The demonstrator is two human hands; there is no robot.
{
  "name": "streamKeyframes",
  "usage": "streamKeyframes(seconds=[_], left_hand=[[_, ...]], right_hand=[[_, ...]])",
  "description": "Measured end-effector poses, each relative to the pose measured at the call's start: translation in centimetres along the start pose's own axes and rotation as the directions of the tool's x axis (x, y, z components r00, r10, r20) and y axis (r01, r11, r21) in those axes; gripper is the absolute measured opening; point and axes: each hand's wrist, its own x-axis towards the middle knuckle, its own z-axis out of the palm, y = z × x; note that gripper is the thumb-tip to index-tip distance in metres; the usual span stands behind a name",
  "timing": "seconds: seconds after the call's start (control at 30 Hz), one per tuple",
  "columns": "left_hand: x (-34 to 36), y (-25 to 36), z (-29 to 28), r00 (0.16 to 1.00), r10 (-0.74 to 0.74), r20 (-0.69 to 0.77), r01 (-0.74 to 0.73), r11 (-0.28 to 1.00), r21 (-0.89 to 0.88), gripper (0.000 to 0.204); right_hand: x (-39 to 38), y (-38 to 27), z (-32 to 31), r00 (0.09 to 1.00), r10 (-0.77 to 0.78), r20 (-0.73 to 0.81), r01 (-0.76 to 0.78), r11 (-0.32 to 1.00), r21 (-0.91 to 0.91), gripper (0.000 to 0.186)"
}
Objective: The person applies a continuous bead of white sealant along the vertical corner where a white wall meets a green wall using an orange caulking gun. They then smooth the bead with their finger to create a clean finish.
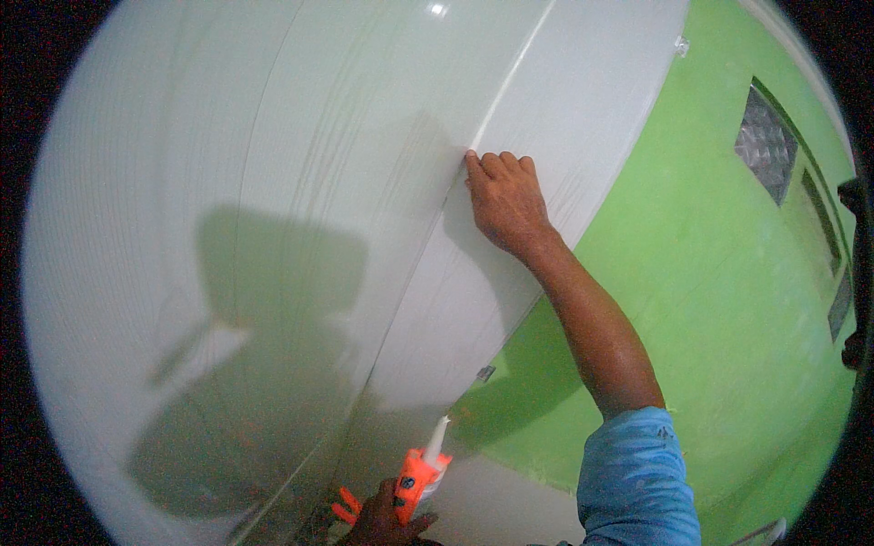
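Observation:
A pale panel wall point(300, 118) has a long straight seam, with a glossy white bead point(512, 77) along its upper stretch. My right hand point(505, 200) is closed with its fingers curled, back toward me. One fingertip touches the seam at the lower end of the bead; I see nothing held, though the palm is hidden. Low in the view, my left hand point(382, 520) grips an orange caulking gun point(416, 484). Its pale nozzle point(438, 437) points up, apart from the seam. The lower part of the gun is cut off by the picture's edge.
To the right stands a green wall point(692, 246) with a patterned glass opening point(765, 141). Small clips point(486, 373) sit along the panel's right edge. Shadows of me and the gun fall on the panel at left.

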Motion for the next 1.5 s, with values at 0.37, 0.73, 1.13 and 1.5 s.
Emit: streamKeyframes(seconds=[0.37,0.73,1.13,1.5], left_hand=[[-0.4,2.2,-0.5,0.999,-0.054,0.007,0.053,0.996,0.071,0.093],[-0.7,4.0,-1.3,0.983,-0.176,0.041,0.171,0.979,0.107,0.093],[-0.8,5.7,-1.5,0.960,-0.278,0.036,0.268,0.949,0.167,0.093],[-0.2,2.9,-1.9,0.995,-0.097,0.007,0.095,0.979,0.180,0.097]], right_hand=[[-1.2,-0.9,0.1,1.000,-0.010,0.006,0.010,0.998,0.066,0.042],[-1.7,-2.0,0.3,0.999,-0.032,-0.021,0.033,0.998,0.049,0.038],[-2.5,-3.5,1.0,0.998,-0.052,-0.017,0.053,0.998,0.023,0.048],[-1.8,-2.7,-1.1,0.990,0.003,0.144,-0.050,0.946,0.320,0.041]])
